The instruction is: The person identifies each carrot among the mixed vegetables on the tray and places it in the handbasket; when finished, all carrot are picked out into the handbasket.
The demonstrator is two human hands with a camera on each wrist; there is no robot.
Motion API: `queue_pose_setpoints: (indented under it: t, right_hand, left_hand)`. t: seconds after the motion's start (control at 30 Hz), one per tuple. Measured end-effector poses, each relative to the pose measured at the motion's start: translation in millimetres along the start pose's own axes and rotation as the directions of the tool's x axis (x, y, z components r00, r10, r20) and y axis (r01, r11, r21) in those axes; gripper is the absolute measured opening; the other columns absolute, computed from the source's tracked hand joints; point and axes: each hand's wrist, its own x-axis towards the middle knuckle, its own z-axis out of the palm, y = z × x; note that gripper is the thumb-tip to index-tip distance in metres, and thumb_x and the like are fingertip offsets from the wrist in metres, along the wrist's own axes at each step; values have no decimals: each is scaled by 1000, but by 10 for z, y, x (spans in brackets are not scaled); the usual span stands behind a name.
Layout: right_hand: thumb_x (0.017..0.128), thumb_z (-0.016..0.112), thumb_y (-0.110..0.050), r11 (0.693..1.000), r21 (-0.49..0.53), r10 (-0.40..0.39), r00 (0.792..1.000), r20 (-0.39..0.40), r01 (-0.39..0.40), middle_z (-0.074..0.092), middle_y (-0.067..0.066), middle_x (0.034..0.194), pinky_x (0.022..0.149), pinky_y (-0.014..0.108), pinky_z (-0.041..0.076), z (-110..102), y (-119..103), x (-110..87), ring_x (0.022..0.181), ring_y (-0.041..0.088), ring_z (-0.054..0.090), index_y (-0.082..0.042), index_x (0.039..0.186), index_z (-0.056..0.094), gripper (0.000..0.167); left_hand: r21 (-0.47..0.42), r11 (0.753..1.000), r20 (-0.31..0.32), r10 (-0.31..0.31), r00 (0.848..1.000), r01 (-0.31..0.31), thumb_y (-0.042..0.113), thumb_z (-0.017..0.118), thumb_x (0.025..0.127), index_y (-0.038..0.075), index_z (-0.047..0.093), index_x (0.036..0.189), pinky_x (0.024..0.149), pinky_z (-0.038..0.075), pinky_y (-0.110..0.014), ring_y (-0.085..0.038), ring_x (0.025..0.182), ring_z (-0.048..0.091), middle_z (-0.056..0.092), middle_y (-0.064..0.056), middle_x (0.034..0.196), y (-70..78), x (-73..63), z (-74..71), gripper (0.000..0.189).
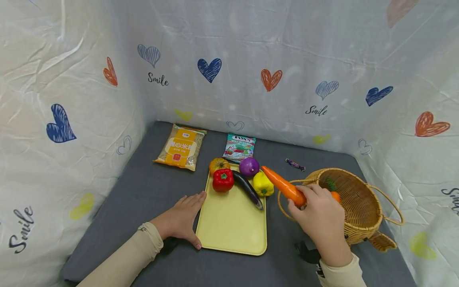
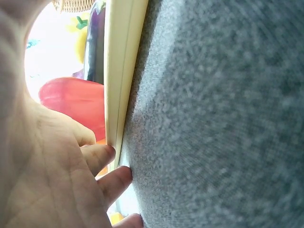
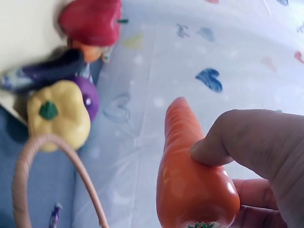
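My right hand grips an orange carrot by its thick end, raised beside the wicker basket, with the thin tip pointing toward the tray. In the right wrist view, the thumb presses on the carrot. My left hand lies along the left side of the yellow tray, fingers stretched out, fingertips and thumb at its edge. Toward the tray's far end sit a red bell pepper, a long eggplant, a yellow bell pepper, a purple onion-like vegetable and a small orange pumpkin.
A wicker basket with looped handles stands on the right, something orange with green inside. Behind the tray lie a yellow grain bag and a teal candy bag. A small wrapped candy lies near the basket. Printed sheeting surrounds the grey table.
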Motion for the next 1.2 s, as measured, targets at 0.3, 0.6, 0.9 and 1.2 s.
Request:
queue_pose_setpoints:
  t: [0.3,0.6,0.9,1.2]
  right_hand:
    - [77,86,-29,987,-35,159,987,17,-158,73,14,100,47,49,49,-190,335,-27,74,34,64,-4,107,82,39]
    - [82,84,-31,950,-80,308,949,64,-303,72,18,105,41,44,43,-279,697,-107,80,38,64,-3,112,80,41]
    - [90,78,-36,884,-128,466,866,179,-449,68,23,111,44,42,41,-353,1027,-220,75,41,63,-1,122,75,48]
    - [91,73,-37,844,-172,534,821,202,-507,69,20,108,45,46,41,-377,1167,-299,81,38,63,-2,120,76,46]
  left_hand:
    - [10,1000,7,-2,1000,2,81,91,54,5,12,172,127,11,-61,-36,161,19,15,-13,177,-6,4,7,161]
    - [11,1000,14,-6,1000,6,81,91,54,6,11,172,128,10,-60,-35,161,18,14,-12,177,-13,8,3,161]
    - [17,1000,5,-5,1000,5,83,90,53,6,11,172,128,10,-61,-36,161,18,14,-13,177,-22,11,14,162]
    - [8,1000,7,-10,1000,10,83,91,53,6,12,172,128,10,-61,-35,161,18,13,-13,177,-23,23,17,162]
